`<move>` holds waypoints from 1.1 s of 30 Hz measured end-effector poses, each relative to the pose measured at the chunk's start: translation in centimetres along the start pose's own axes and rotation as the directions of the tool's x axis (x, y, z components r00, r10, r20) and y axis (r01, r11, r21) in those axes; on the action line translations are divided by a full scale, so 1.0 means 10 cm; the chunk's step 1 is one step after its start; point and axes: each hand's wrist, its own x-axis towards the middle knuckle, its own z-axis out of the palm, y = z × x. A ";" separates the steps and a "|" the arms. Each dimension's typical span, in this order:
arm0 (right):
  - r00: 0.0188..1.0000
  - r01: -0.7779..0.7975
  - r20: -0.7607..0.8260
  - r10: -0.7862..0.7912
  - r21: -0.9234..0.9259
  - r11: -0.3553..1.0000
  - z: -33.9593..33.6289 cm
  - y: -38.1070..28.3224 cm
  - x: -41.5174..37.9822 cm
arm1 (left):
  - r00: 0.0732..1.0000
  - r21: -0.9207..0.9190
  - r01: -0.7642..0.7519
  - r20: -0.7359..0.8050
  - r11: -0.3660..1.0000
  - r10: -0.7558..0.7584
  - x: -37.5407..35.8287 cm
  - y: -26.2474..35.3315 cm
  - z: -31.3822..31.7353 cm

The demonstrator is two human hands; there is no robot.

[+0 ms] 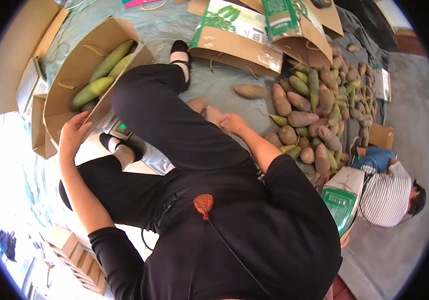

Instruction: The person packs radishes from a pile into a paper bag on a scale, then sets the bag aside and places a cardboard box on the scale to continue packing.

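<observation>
My left hand [75,134] is at the near rim of an open brown cardboard bag [57,112] with rope handles, its thumb and fingers bent around the edge. Inside the bag lie several long green radishes [94,92]. Beside my bent knee, my right hand [233,123] is closed on a pinkish-brown radish [214,116]; its far end shows past the fingers. Another brownish radish [197,104] shows just beyond it, partly hidden by my leg. To the right of that hand spreads a large heap of green and brown radishes [319,105], with one single radish [250,91] lying apart.
Printed green and white cardboard bags [239,37] lie at the top by the heap. A small device with a green display [121,127] sits beside the open bag. Another person [387,192] crouches at right near a green and white box [342,200]. Cartons [77,257] are stacked at lower left.
</observation>
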 end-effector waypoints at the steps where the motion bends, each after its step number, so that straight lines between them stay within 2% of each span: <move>1: 1.000 0.002 0.000 -0.002 0.015 1.000 -0.02 0.03 -0.01 | 1.000 0.023 0.028 -0.001 0.999 -0.028 0.03 0.01 0.00; 2: 1.000 -0.010 -0.007 0.010 0.020 1.000 0.02 0.18 0.06 | 1.000 0.023 0.018 0.009 1.000 -0.018 0.09 -0.03 0.03; 4: 0.983 0.176 -0.045 -0.180 -0.087 0.981 0.17 0.35 0.20 | 0.997 0.002 -0.070 -0.039 0.998 0.070 0.10 -0.19 0.04; 5: 0.988 0.151 -0.022 -0.154 -0.079 0.985 0.19 0.37 0.22 | 0.999 -0.021 -0.047 -0.027 0.999 0.046 0.06 -0.12 0.02; 6: 0.991 0.135 0.010 -0.134 -0.074 0.988 0.20 0.41 0.23 | 0.994 0.050 -0.089 -0.051 0.995 0.091 0.05 -0.12 0.02; 8: 0.993 0.121 -0.014 -0.121 0.017 0.992 0.14 0.37 0.11 | 0.986 0.002 -0.132 -0.104 0.991 0.132 0.05 -0.16 0.04; 10: 0.994 0.099 -0.034 -0.100 -0.020 0.995 0.20 0.49 0.19 | 0.987 -0.004 -0.100 -0.124 0.995 0.099 0.04 -0.07 0.02; 11: 0.996 0.083 -0.019 -0.082 0.022 0.996 0.16 0.45 0.13 | 0.991 0.046 -0.078 -0.110 0.996 0.083 0.04 -0.05 -0.01; 13: 0.997 0.072 0.006 -0.072 0.052 0.996 0.17 0.59 0.23 | 0.984 0.038 -0.086 -0.153 0.996 0.091 0.03 -0.07 -0.01; 16: 0.992 0.120 0.011 -0.125 0.196 0.973 0.54 1.14 0.65 | 0.985 0.044 -0.052 -0.165 0.998 0.059 -0.01 -0.03 -0.03; 18: 0.978 0.175 -0.107 -0.182 -0.070 0.982 0.54 1.15 0.75 | 0.985 0.048 -0.039 -0.168 0.998 0.046 -0.01 -0.01 -0.04; 20: 0.975 0.155 -0.137 -0.176 -0.147 0.977 0.52 1.09 0.76 | 0.983 0.047 -0.025 -0.180 0.999 0.033 -0.02 0.00 -0.05; 28: 0.990 0.043 -0.140 -0.036 0.052 0.998 0.57 1.14 0.69 | 0.974 0.022 -0.049 -0.222 0.999 0.053 -0.01 -0.02 -0.02; 31: 0.991 0.012 -0.128 0.024 0.276 0.961 0.74 1.32 0.81 | 0.971 0.018 -0.054 -0.234 0.998 0.057 0.00 -0.02 -0.02; 32: 0.992 -0.002 -0.120 0.047 0.351 0.936 0.69 1.18 0.74 | 0.968 0.034 -0.059 -0.242 0.998 0.066 0.00 -0.03 -0.03; 33: 0.997 0.018 -0.072 -0.005 0.184 0.983 0.63 1.07 0.62 | 0.970 0.032 -0.050 -0.238 0.998 0.056 0.00 -0.04 -0.03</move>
